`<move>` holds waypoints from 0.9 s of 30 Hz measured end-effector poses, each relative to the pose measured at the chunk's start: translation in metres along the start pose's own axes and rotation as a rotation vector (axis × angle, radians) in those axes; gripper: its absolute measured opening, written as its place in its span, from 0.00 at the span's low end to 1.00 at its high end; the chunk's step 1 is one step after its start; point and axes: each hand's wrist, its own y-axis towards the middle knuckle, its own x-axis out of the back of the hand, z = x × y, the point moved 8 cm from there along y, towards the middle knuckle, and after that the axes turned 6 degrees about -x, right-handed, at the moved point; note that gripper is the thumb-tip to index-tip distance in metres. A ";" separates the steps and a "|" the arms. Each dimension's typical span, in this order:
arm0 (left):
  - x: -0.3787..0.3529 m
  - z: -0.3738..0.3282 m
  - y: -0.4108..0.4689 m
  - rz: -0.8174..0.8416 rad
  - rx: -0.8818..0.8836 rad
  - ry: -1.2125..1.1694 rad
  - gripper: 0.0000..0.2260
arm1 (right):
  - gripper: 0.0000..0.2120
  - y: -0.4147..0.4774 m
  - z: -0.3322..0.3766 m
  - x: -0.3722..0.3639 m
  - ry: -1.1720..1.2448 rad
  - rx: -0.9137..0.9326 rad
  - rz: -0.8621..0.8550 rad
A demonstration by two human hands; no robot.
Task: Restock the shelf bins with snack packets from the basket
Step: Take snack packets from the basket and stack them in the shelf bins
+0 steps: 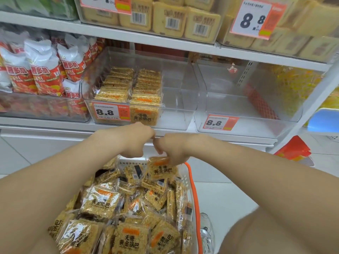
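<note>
Supermarket shelf bin half empty — right hand pinches a light, slippery, probably brittle snack packet by its top edge over the basket; left hand curled, hold unclear.

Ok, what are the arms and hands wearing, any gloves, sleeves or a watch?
Nothing that shows. The left forearm and right forearm are bare to the frame edge, no sleeves in view. The left hand and right hand are ungloved, with no watch, bracelet or ring visible.
</note>
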 end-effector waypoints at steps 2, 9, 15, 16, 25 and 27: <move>0.011 0.009 -0.009 0.002 0.038 -0.061 0.30 | 0.24 -0.009 0.008 0.019 0.106 0.049 -0.060; 0.038 0.040 -0.041 -0.100 0.078 -0.553 0.17 | 0.14 -0.044 0.008 0.072 0.257 0.070 -0.361; 0.050 0.041 -0.050 -0.140 0.067 -0.855 0.15 | 0.10 -0.045 -0.003 0.085 0.339 0.031 -0.478; 0.053 0.040 -0.050 -0.153 0.058 -0.865 0.15 | 0.10 -0.046 -0.003 0.088 0.351 0.028 -0.510; 0.109 0.066 -0.050 -0.779 0.081 -0.740 0.19 | 0.11 -0.074 -0.044 0.145 0.326 -0.155 -1.094; 0.113 0.069 -0.043 -0.865 0.113 -0.552 0.17 | 0.11 -0.077 -0.058 0.153 0.317 -0.243 -1.257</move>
